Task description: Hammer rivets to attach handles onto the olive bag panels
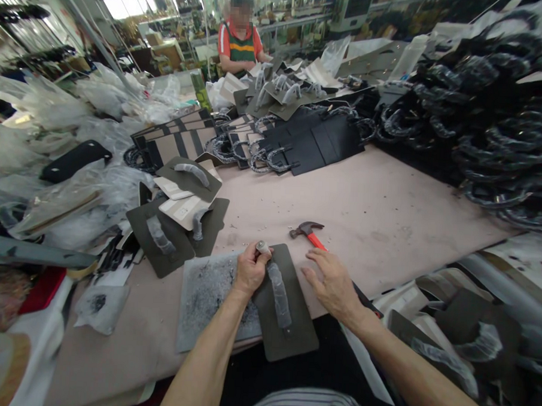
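Observation:
In the head view, my left hand (250,270) is closed around a short, pale cylindrical punch (263,247) that stands at the top end of a dark grey-green panel (300,312). A plastic-wrapped handle (279,296) is fixed along that panel. The panel lies partly over a scuffed, speckled grey board (208,296) on the table. My right hand (332,285) is open, fingers apart, to the right of the panel. Just beyond its fingers lies a claw hammer (308,230) with a red-orange handle, whose lower end is hidden behind the hand.
Similar panels with wrapped handles (162,234) are piled to the left. Black panels (316,139) and a heap of wrapped black handles (494,117) fill the back and right. More panels (454,336) sit at lower right. A co-worker (241,43) is across the table.

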Action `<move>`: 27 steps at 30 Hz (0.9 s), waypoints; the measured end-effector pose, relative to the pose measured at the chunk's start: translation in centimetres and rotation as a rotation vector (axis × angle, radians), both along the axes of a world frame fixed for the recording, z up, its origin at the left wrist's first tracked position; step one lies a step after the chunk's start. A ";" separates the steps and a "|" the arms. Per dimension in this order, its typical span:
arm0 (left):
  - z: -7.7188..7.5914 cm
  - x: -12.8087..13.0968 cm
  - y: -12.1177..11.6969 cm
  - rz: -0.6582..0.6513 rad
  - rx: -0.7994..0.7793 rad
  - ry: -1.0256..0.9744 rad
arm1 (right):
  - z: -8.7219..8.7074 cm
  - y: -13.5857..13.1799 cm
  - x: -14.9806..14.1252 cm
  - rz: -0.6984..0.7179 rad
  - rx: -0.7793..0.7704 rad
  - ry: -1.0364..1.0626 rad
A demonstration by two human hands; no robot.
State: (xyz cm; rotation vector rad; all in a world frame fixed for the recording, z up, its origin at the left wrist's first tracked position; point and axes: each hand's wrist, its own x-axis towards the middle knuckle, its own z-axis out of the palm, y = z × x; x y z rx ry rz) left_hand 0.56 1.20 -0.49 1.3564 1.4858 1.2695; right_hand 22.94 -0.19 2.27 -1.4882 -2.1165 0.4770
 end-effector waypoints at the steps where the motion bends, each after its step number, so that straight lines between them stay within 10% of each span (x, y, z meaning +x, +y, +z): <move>1: 0.0 0.1 0.0 0.010 0.009 0.022 | -0.2 0.5 1.0 -0.072 -0.001 -0.091; 5: 0.1 0.5 -0.3 0.027 0.040 0.096 | -0.5 2.4 4.0 -0.230 -0.263 -0.340; 13: 0.1 0.4 -0.7 -0.072 0.104 0.209 | 4.1 4.1 1.3 -0.105 -0.834 0.177; 20: -0.1 0.3 -0.9 -0.072 0.104 0.230 | 10.0 1.2 -0.5 0.008 -0.068 0.054; 24: -0.2 0.3 -0.8 -0.065 0.079 0.242 | 11.0 1.1 0.0 0.177 -0.130 -0.339; 27: -0.3 0.3 -0.8 -0.087 0.091 0.247 | 14.6 1.5 -0.3 0.100 0.021 -0.171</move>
